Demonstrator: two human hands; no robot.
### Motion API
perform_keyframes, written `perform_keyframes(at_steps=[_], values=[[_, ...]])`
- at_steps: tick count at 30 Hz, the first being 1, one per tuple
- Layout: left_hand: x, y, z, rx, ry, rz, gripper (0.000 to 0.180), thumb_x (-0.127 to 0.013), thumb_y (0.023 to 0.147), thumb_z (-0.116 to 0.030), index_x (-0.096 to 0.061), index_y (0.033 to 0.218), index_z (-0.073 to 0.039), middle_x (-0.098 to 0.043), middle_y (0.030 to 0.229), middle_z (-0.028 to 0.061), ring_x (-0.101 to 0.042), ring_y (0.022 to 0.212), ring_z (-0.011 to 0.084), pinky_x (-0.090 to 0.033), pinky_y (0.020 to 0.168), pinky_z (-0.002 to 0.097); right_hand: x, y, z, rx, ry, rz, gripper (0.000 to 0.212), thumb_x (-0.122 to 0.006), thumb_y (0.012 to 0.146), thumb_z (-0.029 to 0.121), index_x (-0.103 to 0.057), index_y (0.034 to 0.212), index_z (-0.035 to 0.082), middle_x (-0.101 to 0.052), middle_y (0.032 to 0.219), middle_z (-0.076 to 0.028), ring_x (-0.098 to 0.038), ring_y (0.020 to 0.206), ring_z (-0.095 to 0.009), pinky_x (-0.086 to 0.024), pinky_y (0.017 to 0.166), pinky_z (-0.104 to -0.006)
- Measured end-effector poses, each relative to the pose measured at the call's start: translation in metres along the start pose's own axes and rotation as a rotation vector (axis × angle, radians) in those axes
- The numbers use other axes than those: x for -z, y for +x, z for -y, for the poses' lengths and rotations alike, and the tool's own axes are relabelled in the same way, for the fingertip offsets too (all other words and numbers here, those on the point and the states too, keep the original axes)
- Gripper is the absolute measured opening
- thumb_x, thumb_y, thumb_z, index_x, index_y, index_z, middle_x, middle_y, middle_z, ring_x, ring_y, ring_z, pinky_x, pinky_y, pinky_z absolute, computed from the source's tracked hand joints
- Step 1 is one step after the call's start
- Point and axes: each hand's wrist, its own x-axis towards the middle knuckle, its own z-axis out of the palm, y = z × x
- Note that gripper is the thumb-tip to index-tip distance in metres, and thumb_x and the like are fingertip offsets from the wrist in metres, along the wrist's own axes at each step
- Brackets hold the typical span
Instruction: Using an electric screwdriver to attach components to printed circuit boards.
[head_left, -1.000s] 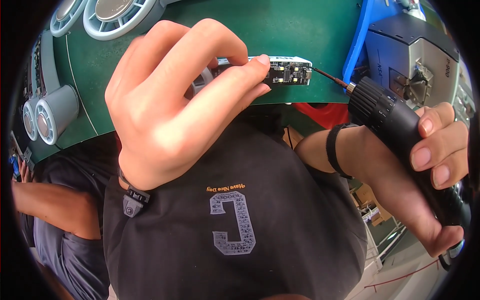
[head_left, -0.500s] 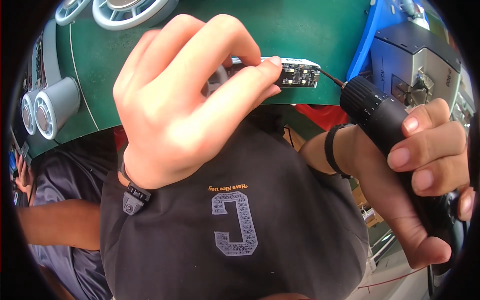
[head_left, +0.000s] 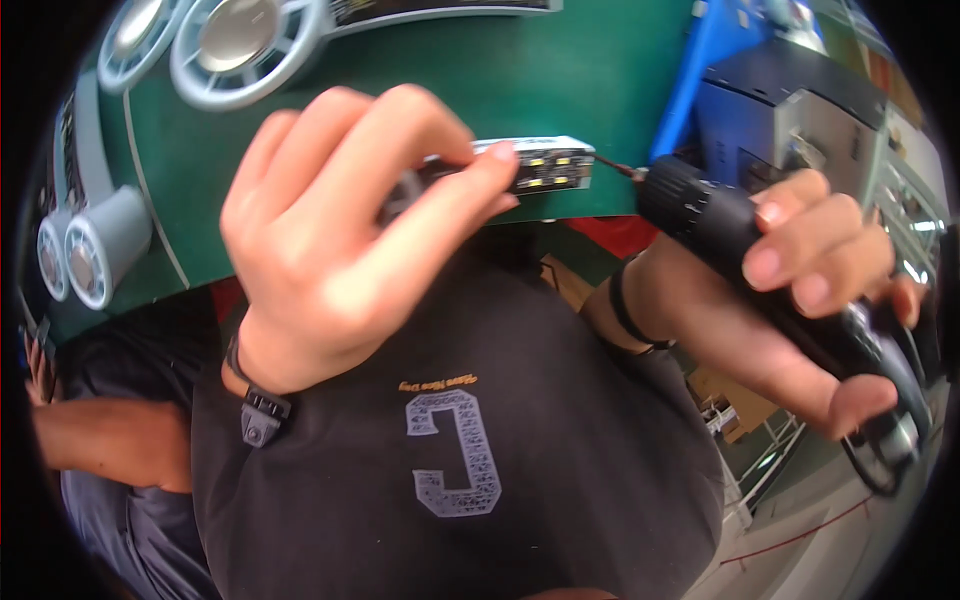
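My left hand [head_left: 325, 215] is closed, pinching a short white-edged piece with a bare circuit board [head_left: 553, 172] between thumb and index finger. Small pale components show on the board's exposed end. The rest of the piece is hidden behind my fingers, along with a grey rounded part under the palm. On the right, my right hand [head_left: 820, 250] wraps round a black electric screwdriver [head_left: 700, 205], which slants toward the board. Its thin bit [head_left: 612, 165] reaches the board's right end; whether it touches cannot be made out.
Grey spoked wheel-like parts [head_left: 247, 97] lie at the upper left of the green work surface [head_left: 540, 70], with more [head_left: 95, 250] at far left. A blue edge [head_left: 688, 90] and a grey machine [head_left: 800, 120] stand at right. Another person's arm [head_left: 115, 445] is at lower left.
The view has shifted, bringing a long grey part with a dark strip into sight at the top. The board is turned slightly. Both hands keep their holds, with the bit still at the board's end.
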Motion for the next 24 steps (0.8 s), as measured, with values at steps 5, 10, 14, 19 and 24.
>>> perform_keyframes(at_steps=[5,10,14,19,24], values=[[0.012,0.01,-0.011,0.066,0.039,0.1,0.039,-0.095,0.066,-0.004,-0.085,0.103,-0.01,-0.071,0.089,0.0026,-0.062,0.078,0.0198,-0.048,0.066,0.0319,0.039,0.001,0.047,0.373,-0.403,-0.349,0.055,-0.053,0.103,0.068,-0.059,0.107,0.013,-0.051,0.08,-0.001,-0.047,0.061,-0.015,-0.042,0.062,-0.0321],[0.005,0.009,-0.015,0.06,0.081,0.107,0.039,-0.095,0.068,-0.002,-0.085,0.106,-0.009,-0.07,0.09,0.0034,-0.063,0.08,0.0205,-0.049,0.067,0.0328,0.074,0.039,0.056,0.387,-0.49,-0.445,0.049,-0.052,0.1,0.066,-0.051,0.101,0.016,-0.047,0.073,-0.001,-0.044,0.054,-0.016,-0.038,0.054,-0.0296],[-0.002,0.016,-0.014,0.005,0.074,0.075,0.036,-0.095,0.067,-0.008,-0.084,0.101,-0.009,-0.069,0.088,0.0009,-0.059,0.075,0.0185,-0.046,0.063,0.031,0.08,0.052,0.045,0.289,-0.659,-0.478,0.052,-0.049,0.098,0.066,-0.053,0.103,0.015,-0.046,0.069,-0.001,-0.044,0.051,-0.017,-0.038,0.054,-0.0321],[-0.003,0.013,-0.014,0.014,0.072,0.064,0.035,-0.095,0.067,-0.008,-0.085,0.101,-0.01,-0.069,0.088,0.0004,-0.059,0.076,0.0185,-0.046,0.062,0.0306,0.09,0.056,0.042,0.097,-0.705,-0.284,0.064,-0.048,0.102,0.071,-0.055,0.114,0.009,-0.052,0.077,-0.001,-0.051,0.057,-0.019,-0.044,0.063,-0.037],[-0.001,0.014,-0.012,0.041,0.06,0.105,0.039,-0.095,0.067,-0.004,-0.086,0.105,-0.008,-0.069,0.089,0.0043,-0.063,0.079,0.02,-0.049,0.066,0.0319,0.085,0.046,0.037,0.028,-0.617,-0.175,0.066,-0.048,0.103,0.073,-0.056,0.117,0.009,-0.053,0.08,-0.001,-0.052,0.059,-0.019,-0.045,0.065,-0.038]])
